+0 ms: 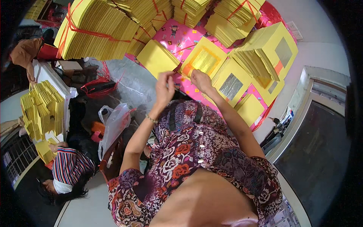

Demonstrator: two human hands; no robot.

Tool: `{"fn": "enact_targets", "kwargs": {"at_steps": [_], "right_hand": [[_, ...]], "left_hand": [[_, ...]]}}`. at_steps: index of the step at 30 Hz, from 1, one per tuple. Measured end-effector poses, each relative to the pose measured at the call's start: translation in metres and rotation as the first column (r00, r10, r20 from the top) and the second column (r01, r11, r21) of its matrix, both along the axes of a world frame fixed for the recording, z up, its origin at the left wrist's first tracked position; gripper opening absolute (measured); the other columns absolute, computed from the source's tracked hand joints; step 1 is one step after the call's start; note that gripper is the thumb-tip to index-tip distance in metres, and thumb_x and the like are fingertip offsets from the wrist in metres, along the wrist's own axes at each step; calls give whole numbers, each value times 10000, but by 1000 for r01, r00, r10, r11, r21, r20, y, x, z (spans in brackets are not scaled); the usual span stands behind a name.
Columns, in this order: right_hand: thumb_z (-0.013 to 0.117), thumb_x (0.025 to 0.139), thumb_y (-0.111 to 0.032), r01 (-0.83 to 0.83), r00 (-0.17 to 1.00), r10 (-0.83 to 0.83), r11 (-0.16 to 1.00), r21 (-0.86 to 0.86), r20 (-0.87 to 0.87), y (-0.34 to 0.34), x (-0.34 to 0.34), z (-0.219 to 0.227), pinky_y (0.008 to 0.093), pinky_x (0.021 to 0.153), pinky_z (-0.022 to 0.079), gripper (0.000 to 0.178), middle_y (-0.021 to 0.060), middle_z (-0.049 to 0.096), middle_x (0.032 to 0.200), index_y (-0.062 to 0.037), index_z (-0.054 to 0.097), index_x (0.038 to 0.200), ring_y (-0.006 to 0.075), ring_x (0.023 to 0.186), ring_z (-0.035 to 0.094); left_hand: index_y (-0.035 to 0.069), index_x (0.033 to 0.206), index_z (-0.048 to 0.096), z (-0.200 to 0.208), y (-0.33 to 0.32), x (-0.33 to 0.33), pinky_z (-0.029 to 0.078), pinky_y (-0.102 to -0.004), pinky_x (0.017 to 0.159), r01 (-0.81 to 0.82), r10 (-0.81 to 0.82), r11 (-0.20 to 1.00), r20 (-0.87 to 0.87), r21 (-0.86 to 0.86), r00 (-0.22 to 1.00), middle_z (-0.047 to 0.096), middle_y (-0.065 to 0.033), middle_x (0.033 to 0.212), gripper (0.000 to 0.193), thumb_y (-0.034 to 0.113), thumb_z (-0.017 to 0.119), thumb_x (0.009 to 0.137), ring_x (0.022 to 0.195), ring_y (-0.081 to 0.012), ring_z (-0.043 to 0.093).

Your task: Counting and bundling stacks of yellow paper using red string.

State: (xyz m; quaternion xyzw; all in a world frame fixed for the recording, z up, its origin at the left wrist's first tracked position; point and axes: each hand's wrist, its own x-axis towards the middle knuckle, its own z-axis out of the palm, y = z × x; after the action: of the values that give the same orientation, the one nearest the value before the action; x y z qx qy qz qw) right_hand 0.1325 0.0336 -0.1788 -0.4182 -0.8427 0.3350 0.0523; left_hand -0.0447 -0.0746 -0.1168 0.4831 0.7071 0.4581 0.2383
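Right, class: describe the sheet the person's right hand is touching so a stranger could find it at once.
Start at the pink patterned table cover. Just ahead of the right hand lies a yellow paper sheet with a shiny gold square in its middle; the neighbouring sheets carry silver squares instead.

Pink patterned table cover [181,36] spread mid-scene; right of it a pale wall [321,56] with a socket [295,30], below that a dark-glazed window [317,151]

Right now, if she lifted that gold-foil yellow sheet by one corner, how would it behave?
The gold-foil sheet looks thin, so probably floppy and very light. Both hands, left hand and right hand, pinch near its edge, suggesting it creases easily. The foil may scuff.
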Motion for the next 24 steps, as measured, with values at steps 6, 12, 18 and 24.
{"fn": "enact_targets", "kwargs": {"at_steps": [6, 12, 18, 24], "right_hand": [[589, 833, -183, 11, 1000, -10, 1000, 10, -29, -2, -1, 1, 452, 688, 488, 140, 152, 595, 844, -62, 528, 869, 351, 791, 606], [619, 816, -181, 18, 999, -18, 1000, 9, -49, -3, -1, -2, 453, 695, 483, 171, 141, 586, 847, -60, 517, 879, 347, 806, 602], [707, 748, -219, -33, 999, 32, 999, 32, 12, -8, -3, 17, 450, 731, 492, 384, 173, 551, 935, -37, 461, 981, 361, 893, 586], [690, 760, -205, 21, 997, -30, 992, 123, 70, -15, -11, 21, 449, 669, 513, 409, 177, 521, 940, -40, 424, 1024, 373, 845, 599]], "left_hand": [[15, 1238, 464, -64, 1, 36, 507, -271, 752, 146, 110, 953, 752, -265, 649, 599, -63, 977, 314, 5, 479, 925, 831, -150, 598], [-5, 1215, 458, -75, 30, 36, 535, -307, 753, 132, 288, 924, 878, -360, 382, 607, -81, 1002, 287, 13, 460, 929, 847, -165, 606], [-8, 1158, 492, -80, 32, 34, 501, -292, 691, 112, 315, 916, 861, -386, 399, 616, -90, 935, 280, 66, 520, 889, 793, -166, 604], [-49, 1175, 471, -71, 38, 38, 470, -294, 833, 61, 354, 898, 799, -435, 486, 618, -120, 963, 340, 53, 477, 851, 874, -200, 601]]}}
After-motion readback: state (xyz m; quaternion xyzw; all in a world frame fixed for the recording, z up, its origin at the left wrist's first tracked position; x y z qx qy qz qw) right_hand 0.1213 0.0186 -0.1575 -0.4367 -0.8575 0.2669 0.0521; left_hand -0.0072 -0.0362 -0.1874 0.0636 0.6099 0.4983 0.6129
